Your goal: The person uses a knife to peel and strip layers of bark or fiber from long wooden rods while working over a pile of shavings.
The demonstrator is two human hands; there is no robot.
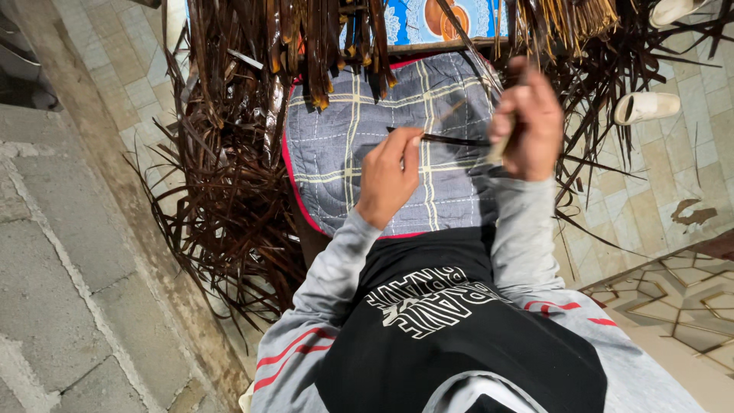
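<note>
The left hand (pixel 390 176) pinches one end of a dark leaf strip (pixel 451 140) above the centre of the checked cushion (pixel 344 153). The right hand (pixel 527 122) is closed on the strip's other end, blurred. Judgement: keep the strip taut and level between both grips. Dried strips (pixel 229 191) lie heaped beyond the cushion's left edge.

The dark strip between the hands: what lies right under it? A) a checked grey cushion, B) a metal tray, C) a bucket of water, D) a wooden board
A: the strip, pinched by the left hand and right hand, spans a grey checked cushion with a red edge.
</note>
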